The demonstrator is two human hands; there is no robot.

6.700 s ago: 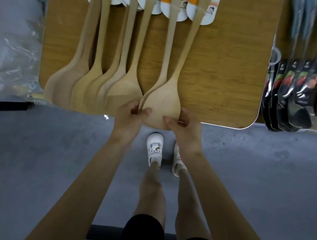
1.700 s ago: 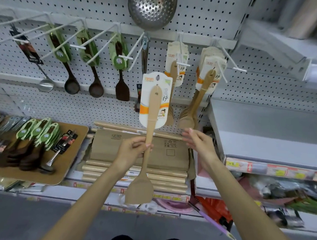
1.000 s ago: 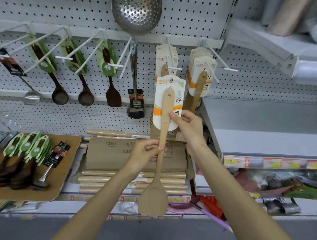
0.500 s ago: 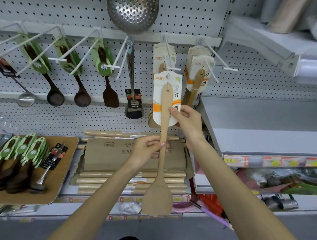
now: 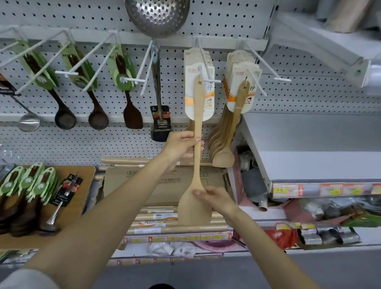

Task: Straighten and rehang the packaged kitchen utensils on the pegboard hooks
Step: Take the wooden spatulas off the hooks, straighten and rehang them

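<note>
Wooden spatula (image 5: pixel 196 131) hangs upright w/ its backing card (image 5: pixel 208 100) up on a white hook (image 5: pixel 208 79) of the pegboard (image 5: pixel 216 15). Left hand (image 5: pixel 180 144) grasps the handle approx. midway. Right hand (image 5: pixel 215 199) isn't wrapped round it, just straightish fingers resting on the blade. More wooden spatulas (image 5: pixel 224 146) hang just to the right; steel skimmer (image 5: pixel 156 6) above left.

Bright, even shop light comes from overhead and leaves only soft, faint shadows behind the white peg hooks (image 5: pixel 131 80). High above the fingers of the left hand (image 5: pixel 180 144), the perforated steel skimmer (image 5: pixel 156 8) carries pale glare. The wooden spatula (image 5: pixel 198 122) in those fingers is sharp. Far right of them the grey shelf (image 5: pixel 309 139) bows with wide-angle distortion, and the packets (image 5: pixel 327 235) beneath it are smeared.
</note>
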